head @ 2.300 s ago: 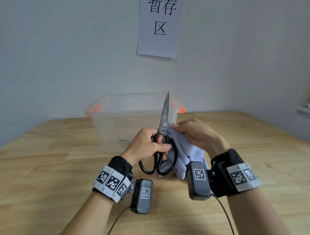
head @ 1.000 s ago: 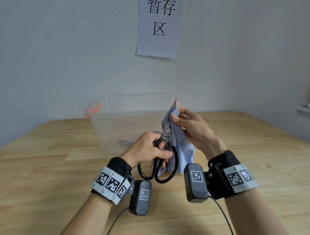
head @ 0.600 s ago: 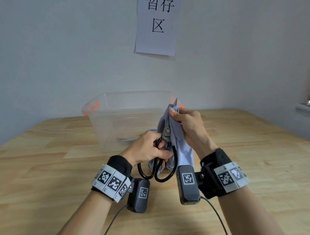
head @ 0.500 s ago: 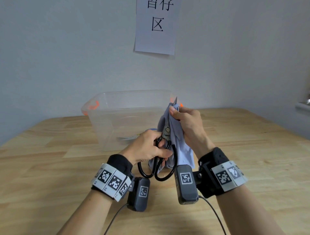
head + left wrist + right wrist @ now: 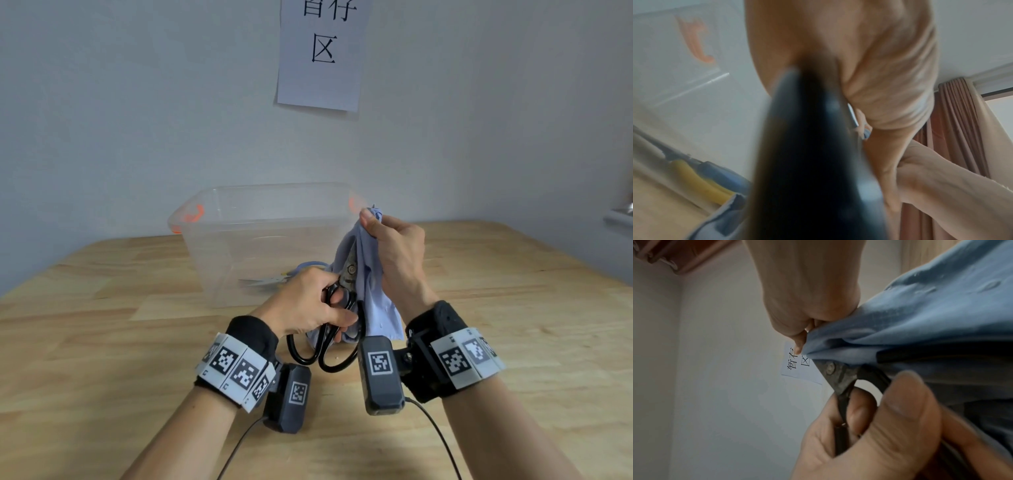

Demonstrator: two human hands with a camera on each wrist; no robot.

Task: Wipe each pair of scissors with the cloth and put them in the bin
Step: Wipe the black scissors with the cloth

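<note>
In the head view, at centre frame, the left hand (image 5: pixel 308 305) grips the handles of the black scissors (image 5: pixel 344 291) while the right hand (image 5: pixel 397 253) pinches the blue cloth (image 5: pixel 373 294) round the blade tip; the bin (image 5: pixel 239 246) behind already holds one pair. Left wrist view, lower left: that yellow-and-blue pair (image 5: pixel 701 177), blurred. Right wrist view: cloth covers the blade. Wiping looks nearly finished; binning remains.

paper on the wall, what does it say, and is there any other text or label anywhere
"暂存区" on the white paper taped to the wall, read whole in the right wrist view; the head view cuts off the top of it.
The wrist bands and wrist cameras carry black-and-white square code patterns, not words.
No other text shows.
</note>
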